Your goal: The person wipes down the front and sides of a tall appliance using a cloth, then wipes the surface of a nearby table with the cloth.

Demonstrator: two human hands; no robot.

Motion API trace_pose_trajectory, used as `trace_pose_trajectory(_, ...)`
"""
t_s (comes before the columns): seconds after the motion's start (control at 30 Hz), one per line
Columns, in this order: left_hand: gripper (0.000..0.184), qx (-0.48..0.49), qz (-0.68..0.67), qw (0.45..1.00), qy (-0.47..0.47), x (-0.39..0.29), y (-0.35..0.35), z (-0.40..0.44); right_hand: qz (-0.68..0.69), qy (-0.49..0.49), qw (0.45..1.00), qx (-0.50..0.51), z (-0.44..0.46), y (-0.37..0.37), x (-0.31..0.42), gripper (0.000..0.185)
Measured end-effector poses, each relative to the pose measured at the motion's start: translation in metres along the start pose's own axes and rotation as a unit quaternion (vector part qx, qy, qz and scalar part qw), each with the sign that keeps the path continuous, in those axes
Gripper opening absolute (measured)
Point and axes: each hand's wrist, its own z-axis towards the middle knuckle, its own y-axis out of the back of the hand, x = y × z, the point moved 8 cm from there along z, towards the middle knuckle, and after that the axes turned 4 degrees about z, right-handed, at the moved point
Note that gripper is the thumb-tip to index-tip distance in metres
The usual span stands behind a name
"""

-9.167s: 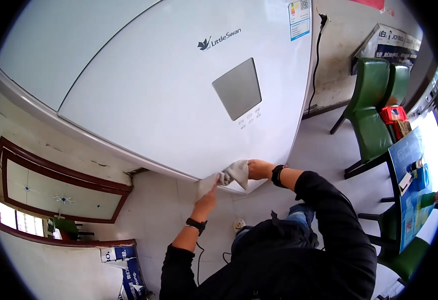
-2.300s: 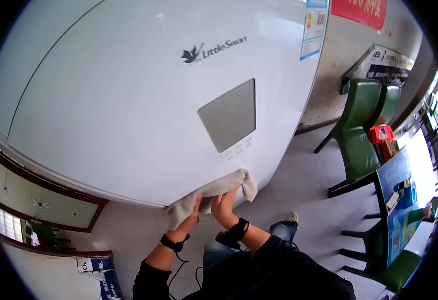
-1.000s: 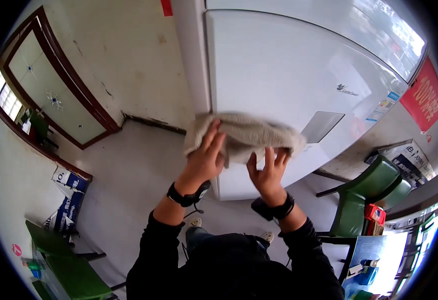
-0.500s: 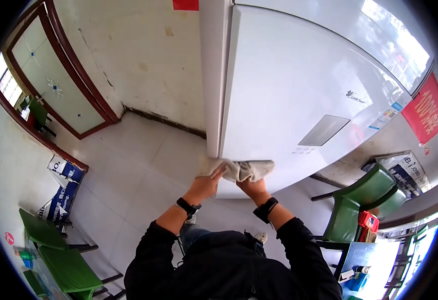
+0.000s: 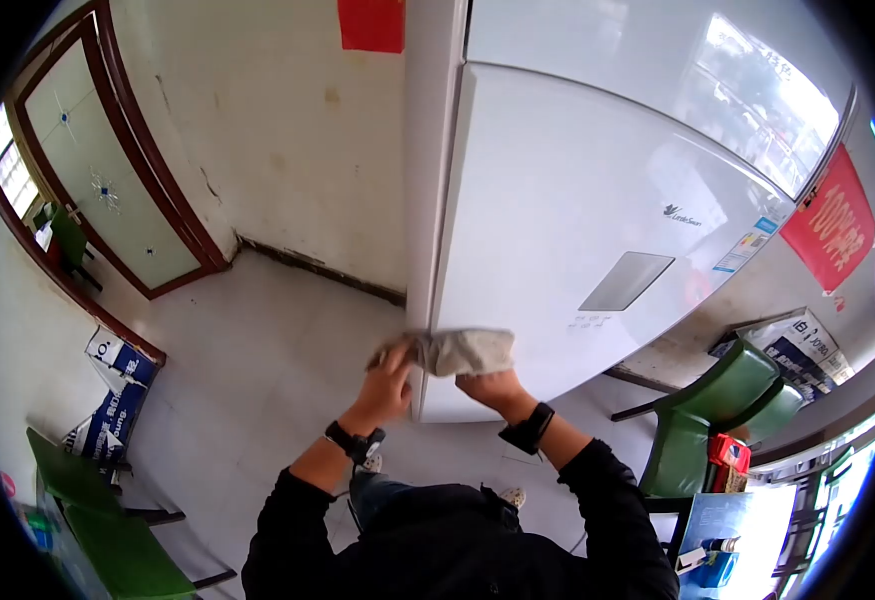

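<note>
A beige-grey cloth [image 5: 473, 352] lies bunched against the lower part of a tall, glossy white refrigerator [image 5: 548, 190]. My right hand [image 5: 493, 388] is closed on the cloth's lower edge, pressing it to the door front. My left hand [image 5: 388, 382], slightly blurred, has its fingers curled on the cloth's left end, by the refrigerator's left front edge. The cloth hides some of the fingertips of both hands. Dark bands circle both my wrists.
Green chairs stand at right [image 5: 703, 420] and at left [image 5: 118, 535]. A small table [image 5: 703, 520] with items on it is at lower right. Printed cardboard [image 5: 118, 400] leans by the left wall. A framed glass door [image 5: 108, 170] stands at upper left.
Both hands and the cloth have shifted left, and the left hand now reaches the refrigerator's side edge. The view has tilted up a little, showing more of the upper door.
</note>
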Motion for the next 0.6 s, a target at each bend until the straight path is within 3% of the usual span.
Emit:
trace_pose_trajectory(0.07, 0.053, -0.114, 0.013, 0.993, -0.034, -0.021, 0.058, 0.026, 0.054, -0.023, 0.997, -0.052, 0.067, 0.048, 0.026, 0.030)
trace_pose_trajectory(0.1, 0.053, -0.110, 0.013, 0.993, -0.030, -0.023, 0.070, 0.040, 0.059, -0.008, 0.996, -0.071, 0.082, 0.056, 0.031, 0.032)
trace_pose_trajectory(0.17, 0.049, -0.215, -0.123, 0.968, -0.031, -0.020, 0.100, 0.058, 0.027, -0.025, 0.998, -0.045, 0.086, 0.042, 0.021, 0.036)
trace_pose_trajectory(0.3, 0.050, -0.236, -0.112, 0.964, -0.049, -0.014, 0.076, 0.064, 0.022, -0.056, 0.997, 0.039, 0.058, -0.003, 0.005, 0.041)
trace_pose_trajectory(0.37, 0.056, -0.196, -0.415, 0.884, 0.088, 0.021, 0.035, 0.052, 0.021, -0.015, 0.989, 0.143, 0.023, -0.035, 0.003, 0.042)
trace_pose_trajectory(0.4, 0.056, -0.198, -0.414, 0.884, 0.088, 0.024, 0.022, 0.043, -0.009, -0.028, 0.977, 0.212, -0.001, -0.057, -0.004, 0.037)
trace_pose_trajectory(0.43, 0.059, -0.178, -0.406, 0.887, 0.132, 0.031, 0.003, 0.032, -0.009, -0.025, 0.977, 0.213, -0.027, -0.070, -0.009, 0.037)
trace_pose_trajectory(0.47, 0.062, -0.161, -0.395, 0.887, 0.174, 0.039, -0.014, 0.020, 0.256, -0.189, 0.928, 0.192, -0.058, -0.088, -0.032, 0.036)
trace_pose_trajectory(0.5, 0.062, -0.169, -0.393, 0.887, 0.175, 0.042, -0.026, 0.008, 0.494, -0.333, 0.787, 0.157, -0.091, -0.109, -0.049, 0.035)
trace_pose_trajectory(0.53, 0.062, -0.140, -0.446, 0.857, 0.217, 0.049, -0.049, -0.005, 0.280, -0.204, 0.906, 0.242, -0.106, -0.112, -0.046, 0.035)
trace_pose_trajectory(0.57, 0.062, -0.112, -0.496, 0.822, 0.258, 0.055, -0.067, -0.015, 0.044, -0.056, 0.950, 0.303, -0.122, -0.119, -0.041, 0.035)
trace_pose_trajectory(0.6, 0.062, -0.121, -0.494, 0.821, 0.260, 0.059, -0.072, -0.021, 0.045, -0.047, 0.950, 0.306, -0.138, -0.126, -0.046, 0.035)
